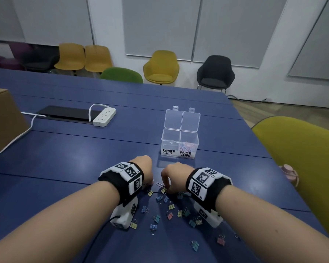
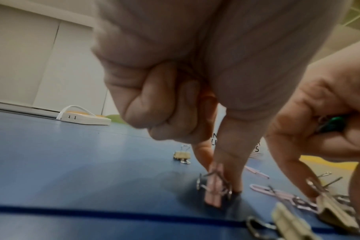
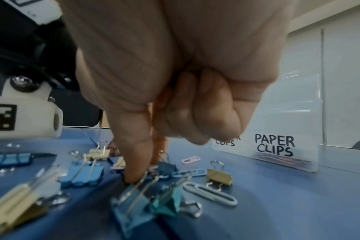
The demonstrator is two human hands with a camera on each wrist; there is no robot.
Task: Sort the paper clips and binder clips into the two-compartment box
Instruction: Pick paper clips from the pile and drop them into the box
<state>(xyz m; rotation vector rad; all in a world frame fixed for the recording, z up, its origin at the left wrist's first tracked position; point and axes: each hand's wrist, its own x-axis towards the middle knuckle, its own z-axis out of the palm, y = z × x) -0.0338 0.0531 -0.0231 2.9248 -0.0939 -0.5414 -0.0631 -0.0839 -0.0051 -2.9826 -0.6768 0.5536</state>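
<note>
The clear two-compartment box (image 1: 179,143) stands open ahead of my hands; its PAPER CLIPS side (image 3: 274,146) holds several clips, and the BINDER CLIPS side looks empty. Coloured binder clips (image 1: 170,215) lie scattered on the blue table beneath my wrists, with a few paper clips (image 3: 210,193) among them. My left hand (image 1: 142,168) pinches a pink binder clip (image 2: 214,193) between thumb and forefinger, down at the table. My right hand (image 1: 174,173) keeps a green binder clip (image 2: 337,123) in its curled fingers, and its thumb (image 3: 134,162) and forefinger reach down onto a yellow binder clip (image 2: 327,204).
A white power strip (image 1: 104,117) and a flat black device (image 1: 65,113) lie at the far left, beside a cardboard box (image 1: 2,118). A yellow-green chair (image 1: 302,158) and a pink bottle (image 1: 289,171) are at the table's right edge.
</note>
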